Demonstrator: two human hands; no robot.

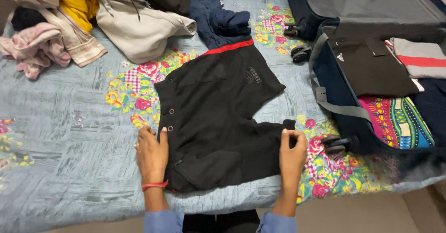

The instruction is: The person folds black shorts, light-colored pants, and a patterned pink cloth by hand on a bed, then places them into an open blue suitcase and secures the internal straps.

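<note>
A black garment (218, 107) with a red band at its far end lies partly folded on the bed. My left hand (151, 153) rests flat on its near left edge, next to two metal eyelets, and wears a red thread at the wrist. My right hand (292, 151) pinches the garment's near right corner, at the end of a black sleeve or leg. A dark blue garment (218, 21) lies just beyond the red band.
The grey bedsheet (69, 135) has floral patches. Loose clothes are piled at the far left: a beige hoodie (139, 24), a yellow cloth (76, 3), a pink cloth (32, 47). An open navy suitcase (334, 93) with folded clothes sits at right.
</note>
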